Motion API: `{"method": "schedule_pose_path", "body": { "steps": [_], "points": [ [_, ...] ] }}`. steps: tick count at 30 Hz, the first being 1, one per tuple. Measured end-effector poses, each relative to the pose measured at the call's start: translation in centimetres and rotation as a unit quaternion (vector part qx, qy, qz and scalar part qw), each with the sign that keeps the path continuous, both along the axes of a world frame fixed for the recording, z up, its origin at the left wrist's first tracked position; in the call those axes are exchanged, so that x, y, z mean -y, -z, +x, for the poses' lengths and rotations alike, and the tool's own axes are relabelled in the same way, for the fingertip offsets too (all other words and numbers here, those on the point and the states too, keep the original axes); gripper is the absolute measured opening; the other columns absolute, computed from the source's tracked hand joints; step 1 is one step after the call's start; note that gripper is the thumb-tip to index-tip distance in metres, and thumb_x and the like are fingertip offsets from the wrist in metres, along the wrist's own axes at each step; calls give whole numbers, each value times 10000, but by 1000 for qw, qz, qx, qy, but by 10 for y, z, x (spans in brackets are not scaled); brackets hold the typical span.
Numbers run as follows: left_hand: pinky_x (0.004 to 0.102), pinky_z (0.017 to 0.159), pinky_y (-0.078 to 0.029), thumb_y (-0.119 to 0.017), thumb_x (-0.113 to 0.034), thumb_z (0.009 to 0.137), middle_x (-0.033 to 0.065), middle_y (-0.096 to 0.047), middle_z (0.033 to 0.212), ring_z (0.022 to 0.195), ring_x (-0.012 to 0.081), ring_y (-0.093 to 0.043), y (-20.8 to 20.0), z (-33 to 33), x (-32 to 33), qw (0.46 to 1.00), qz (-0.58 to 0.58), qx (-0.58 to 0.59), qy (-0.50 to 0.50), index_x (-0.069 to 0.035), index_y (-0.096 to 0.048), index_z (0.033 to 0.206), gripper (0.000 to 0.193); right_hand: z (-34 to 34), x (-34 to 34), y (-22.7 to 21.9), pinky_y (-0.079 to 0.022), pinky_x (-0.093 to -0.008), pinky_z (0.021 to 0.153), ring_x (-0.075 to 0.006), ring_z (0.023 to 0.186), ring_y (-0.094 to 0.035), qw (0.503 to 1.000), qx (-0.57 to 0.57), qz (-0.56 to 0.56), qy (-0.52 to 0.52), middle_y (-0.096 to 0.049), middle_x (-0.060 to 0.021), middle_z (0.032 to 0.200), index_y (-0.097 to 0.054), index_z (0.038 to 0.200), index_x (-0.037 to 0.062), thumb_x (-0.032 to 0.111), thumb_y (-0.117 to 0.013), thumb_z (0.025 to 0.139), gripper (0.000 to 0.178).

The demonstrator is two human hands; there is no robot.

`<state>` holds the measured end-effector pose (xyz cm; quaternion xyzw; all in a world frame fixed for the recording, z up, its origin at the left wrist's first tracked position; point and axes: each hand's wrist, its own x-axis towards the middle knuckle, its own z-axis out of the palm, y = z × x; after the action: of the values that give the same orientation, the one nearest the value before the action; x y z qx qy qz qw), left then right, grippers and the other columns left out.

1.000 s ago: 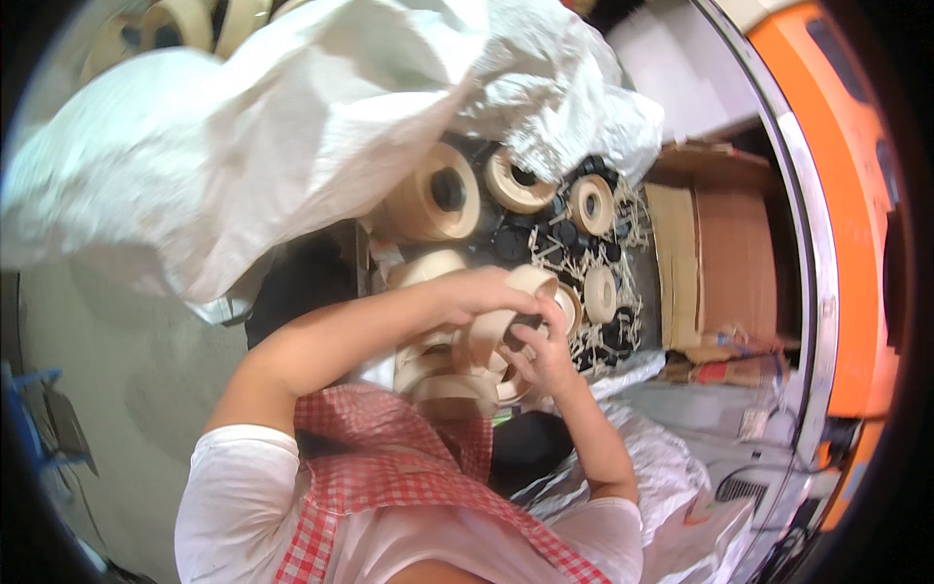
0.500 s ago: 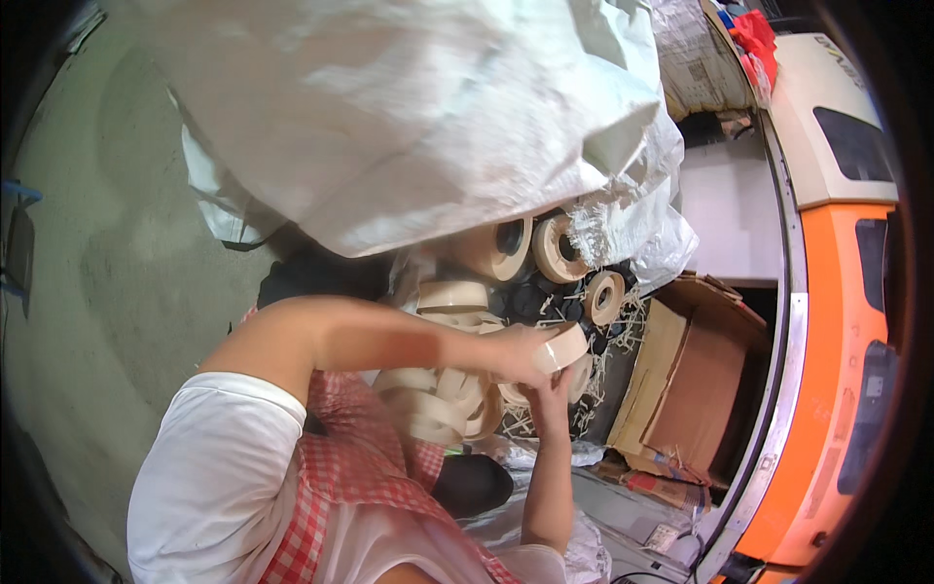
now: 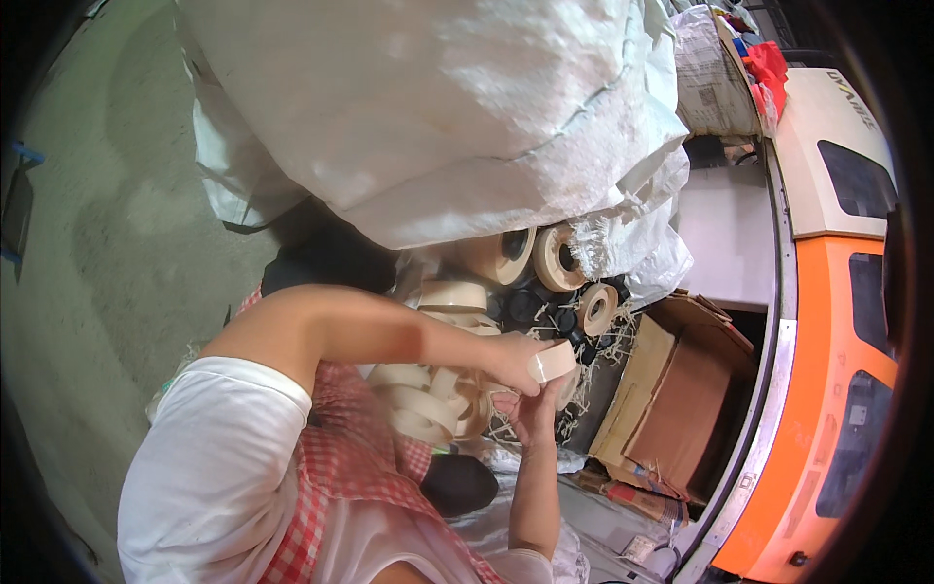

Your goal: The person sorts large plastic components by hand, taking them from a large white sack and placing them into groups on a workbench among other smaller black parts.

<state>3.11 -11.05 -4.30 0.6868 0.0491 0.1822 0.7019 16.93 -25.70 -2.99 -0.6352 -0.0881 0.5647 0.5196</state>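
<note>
My left hand (image 3: 513, 360) is closed around a cream plastic ring (image 3: 555, 363), its broad outer band turned upward with a shiny strip across it. Just below, my right hand (image 3: 532, 417) has its fingers apart, with fingertips close to the ring's lower edge; whether they touch it I cannot tell. More cream rings (image 3: 413, 407) lie heaped under my left forearm, which hides part of them. Beyond my hands, a smaller cream ring (image 3: 596, 310) rests beside black round pieces (image 3: 525, 306) and thin off-white plastic scraps (image 3: 620, 336).
A big white woven sack (image 3: 418, 117) bulges over the far side of the heap. To the right stand an opened cardboard box (image 3: 681, 399), a metal rail (image 3: 769, 409) and an orange and cream machine (image 3: 827, 321). Grey floor (image 3: 126, 234) stretches along the left.
The held ring has come slightly nearer and turned, so its opening shows less. My right hand has drawn down a little, its fingers spreading. The whole view has shifted slightly.
</note>
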Motion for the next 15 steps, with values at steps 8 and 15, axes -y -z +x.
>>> {"method": "schedule_pose_path", "body": {
  "steps": [8, 15],
  "points": [
    [374, 778, -505, -637, -187, 643, 175, -649, 943, 874, 302, -643, -7, 1, -1, 997, -8, -69, -17, -65, -525, 1150, 534, -12, 10, 17, -520, -358, 790, -251, 968, -586, 969, 221, 13, -105, -489, -100, 1217, -296, 1319, 18, 253, -515, 937, 499],
    [337, 712, -524, -706, -372, 599, 201, -644, 954, 813, 280, -651, 6, 15, -9, 985, -11, -166, 50, -28, -602, 1107, 623, -34, 9, 17, -435, -346, 908, -292, 1120, -499, 928, 350, 111, -57, -428, -166, 1289, -384, 1263, 27, 30, -638, 782, 544]
  ]
}}
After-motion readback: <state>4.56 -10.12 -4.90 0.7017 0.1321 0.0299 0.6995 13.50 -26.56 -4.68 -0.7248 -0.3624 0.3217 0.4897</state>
